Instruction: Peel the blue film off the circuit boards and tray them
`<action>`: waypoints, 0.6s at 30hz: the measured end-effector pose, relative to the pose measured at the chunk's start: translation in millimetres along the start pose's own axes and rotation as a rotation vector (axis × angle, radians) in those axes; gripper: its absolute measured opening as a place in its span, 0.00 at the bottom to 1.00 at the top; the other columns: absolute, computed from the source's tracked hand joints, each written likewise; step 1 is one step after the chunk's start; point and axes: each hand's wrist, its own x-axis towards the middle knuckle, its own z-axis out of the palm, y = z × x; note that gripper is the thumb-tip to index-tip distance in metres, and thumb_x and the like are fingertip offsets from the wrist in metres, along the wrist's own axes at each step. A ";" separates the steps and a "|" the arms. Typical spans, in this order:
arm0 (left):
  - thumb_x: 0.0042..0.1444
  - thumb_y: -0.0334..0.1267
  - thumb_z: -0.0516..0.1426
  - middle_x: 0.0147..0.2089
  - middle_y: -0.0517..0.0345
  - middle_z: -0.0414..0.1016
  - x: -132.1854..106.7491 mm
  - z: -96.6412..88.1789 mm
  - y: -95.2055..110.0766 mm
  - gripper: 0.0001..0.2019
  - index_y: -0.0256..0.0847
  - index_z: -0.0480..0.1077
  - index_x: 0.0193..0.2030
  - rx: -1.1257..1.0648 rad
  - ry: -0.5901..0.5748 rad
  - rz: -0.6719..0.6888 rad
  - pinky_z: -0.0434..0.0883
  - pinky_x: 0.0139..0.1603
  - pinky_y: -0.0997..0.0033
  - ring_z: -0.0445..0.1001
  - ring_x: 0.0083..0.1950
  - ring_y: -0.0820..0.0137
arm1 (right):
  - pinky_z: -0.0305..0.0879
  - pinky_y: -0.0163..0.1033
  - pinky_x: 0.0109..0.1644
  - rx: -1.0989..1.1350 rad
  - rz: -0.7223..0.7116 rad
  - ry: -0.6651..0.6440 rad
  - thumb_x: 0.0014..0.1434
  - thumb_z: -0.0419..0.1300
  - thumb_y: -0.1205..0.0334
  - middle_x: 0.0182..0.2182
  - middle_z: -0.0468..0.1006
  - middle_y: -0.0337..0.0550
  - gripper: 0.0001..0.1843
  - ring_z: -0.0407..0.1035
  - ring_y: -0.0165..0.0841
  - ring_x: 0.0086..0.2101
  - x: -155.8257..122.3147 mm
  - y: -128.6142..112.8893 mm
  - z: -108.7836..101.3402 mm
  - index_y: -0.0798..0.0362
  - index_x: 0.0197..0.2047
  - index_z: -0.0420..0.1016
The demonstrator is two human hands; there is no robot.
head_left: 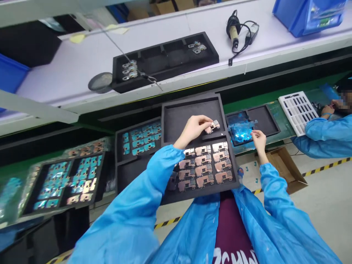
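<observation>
- While a small circuit board [213, 127] is pinched by the left hand [194, 129], it is held over the black compartmented tray [189, 110], long axis slanting up rightward.
- Right hand [259, 140] is positioned farther from the board, beside blue film pieces [239, 132]; whether any is gripped cannot be told.

Circuit boards [203, 160] in the middle tray [189, 108], left tray [130, 173] and right tray [262, 119] either side, shelf [178, 25] behind.

Matt, foam-like tray [188, 112], coppery boards [202, 160] with a metallic sheen, glossy, crinkled plastic film [241, 134], smooth, slightly shiny plastic bin [297, 15], dull cardboard box [297, 186], wrinkled cloth-like sleeves [137, 205] with a soft sheen, smooth shelf top [170, 31]
</observation>
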 end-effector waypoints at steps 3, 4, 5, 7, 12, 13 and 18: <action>0.61 0.44 0.65 0.29 0.56 0.84 26.5 14.5 -13.1 0.11 0.39 0.84 0.41 0.065 -0.047 0.014 0.78 0.47 0.62 0.82 0.34 0.62 | 0.74 0.45 0.57 -0.107 0.067 -0.101 0.66 0.62 0.56 0.44 0.87 0.58 0.16 0.80 0.43 0.45 39.3 30.8 22.0 0.59 0.47 0.83; 0.62 0.44 0.64 0.28 0.56 0.84 30.3 16.6 -16.3 0.11 0.39 0.84 0.42 0.066 -0.046 0.018 0.77 0.47 0.63 0.82 0.34 0.62 | 0.72 0.44 0.57 -0.148 0.085 -0.131 0.65 0.62 0.58 0.45 0.88 0.57 0.13 0.79 0.42 0.46 47.0 37.2 29.5 0.58 0.46 0.84; 0.62 0.44 0.64 0.28 0.57 0.84 33.3 17.5 -18.5 0.11 0.40 0.83 0.42 0.068 -0.035 0.023 0.77 0.46 0.63 0.82 0.33 0.62 | 0.71 0.43 0.58 -0.189 0.097 -0.156 0.66 0.62 0.60 0.45 0.88 0.56 0.12 0.79 0.42 0.47 53.1 42.0 36.8 0.57 0.46 0.84; 0.63 0.43 0.63 0.28 0.58 0.83 40.4 17.5 -20.9 0.10 0.40 0.83 0.43 0.090 0.016 0.039 0.76 0.46 0.65 0.82 0.33 0.63 | 0.69 0.41 0.57 -0.262 0.102 -0.192 0.68 0.62 0.62 0.48 0.87 0.56 0.11 0.78 0.41 0.48 63.3 48.3 50.8 0.56 0.47 0.83; 0.68 0.36 0.60 0.36 0.54 0.84 74.7 17.2 -26.0 0.09 0.38 0.82 0.46 0.209 0.168 0.120 0.76 0.48 0.64 0.82 0.37 0.63 | 0.67 0.40 0.56 -0.411 0.031 -0.200 0.74 0.58 0.62 0.52 0.84 0.57 0.14 0.76 0.41 0.51 83.3 57.3 79.0 0.57 0.57 0.80; 0.68 0.35 0.59 0.42 0.52 0.86 80.8 17.3 -28.5 0.09 0.38 0.82 0.47 0.255 0.205 0.158 0.76 0.50 0.63 0.83 0.41 0.62 | 0.66 0.41 0.57 -0.436 0.011 -0.193 0.74 0.58 0.63 0.55 0.83 0.58 0.15 0.76 0.41 0.52 85.4 59.3 82.9 0.57 0.59 0.79; 0.68 0.37 0.66 0.59 0.47 0.83 87.7 15.4 -46.9 0.12 0.41 0.81 0.56 0.509 0.226 0.411 0.72 0.67 0.52 0.77 0.63 0.53 | 0.68 0.42 0.54 -0.511 -0.048 -0.157 0.74 0.56 0.62 0.62 0.75 0.63 0.17 0.75 0.43 0.53 85.5 72.8 92.5 0.56 0.62 0.74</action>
